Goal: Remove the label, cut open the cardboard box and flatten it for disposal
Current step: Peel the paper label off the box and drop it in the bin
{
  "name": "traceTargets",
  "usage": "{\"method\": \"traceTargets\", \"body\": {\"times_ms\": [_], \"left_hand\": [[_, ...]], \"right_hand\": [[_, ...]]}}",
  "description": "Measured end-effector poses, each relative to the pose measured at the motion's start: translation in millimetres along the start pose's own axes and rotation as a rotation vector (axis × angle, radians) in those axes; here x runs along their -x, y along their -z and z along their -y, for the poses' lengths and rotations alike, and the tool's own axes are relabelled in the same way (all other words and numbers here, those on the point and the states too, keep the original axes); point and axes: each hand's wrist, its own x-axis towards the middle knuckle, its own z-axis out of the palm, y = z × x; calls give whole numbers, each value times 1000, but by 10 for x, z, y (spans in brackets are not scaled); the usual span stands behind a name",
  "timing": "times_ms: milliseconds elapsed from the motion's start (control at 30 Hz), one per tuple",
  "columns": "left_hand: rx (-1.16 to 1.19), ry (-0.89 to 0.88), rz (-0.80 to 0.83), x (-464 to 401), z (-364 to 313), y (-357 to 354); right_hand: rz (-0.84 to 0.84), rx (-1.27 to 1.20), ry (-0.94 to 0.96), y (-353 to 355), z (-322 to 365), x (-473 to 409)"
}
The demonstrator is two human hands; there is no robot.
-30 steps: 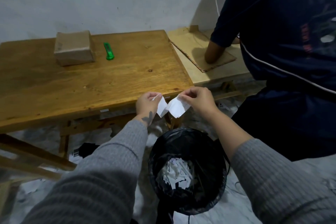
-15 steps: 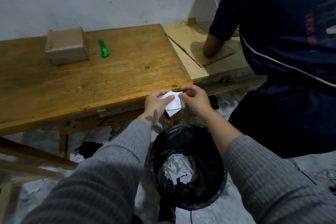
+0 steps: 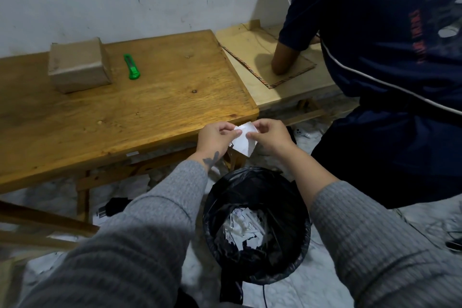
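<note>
So the label (image 3: pixel 243 141) is off, pinched by both hands' fingers (image 3: pixel 238 132) over the bin (image 3: pixel 257 227), while the cardboard box (image 3: pixel 78 65) at upper left sits uncut.

Table: brown wooden table (image 3: pixel 155 107) against the wall.
On it: 1 closed cardboard box (image 3: pixel 78 67) at the back left; 1 green utility knife (image 3: pixel 131 67) just beside it, apart.
Bench: paler wooden bench (image 3: pixel 247 57) touching the table's right end.
On it: 1 flattened cardboard sheet (image 3: pixel 295 70).
Floor: black-lined bin (image 3: pixel 257 222).
</note>
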Motion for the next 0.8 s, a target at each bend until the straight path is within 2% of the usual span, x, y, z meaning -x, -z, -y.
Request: {"method": "traceTargets", "body": {"times_ms": [167,333,567,667,800], "left_hand": [[-93,2,-51,-14,31,-24],[-175,-65,12,3,61,-17],[-119,-69,17,75,107,-95],[-76,-12,6,55,76,-157],[96,142,27,17,47,-245]], "right_hand": [[-26,49,135,-2,59,20],[34,222,106,-9,70,-9],[128,352,127,101,131,14],[73,436,165,39,103,16],[-71,521,222,-32,15,31]]}}
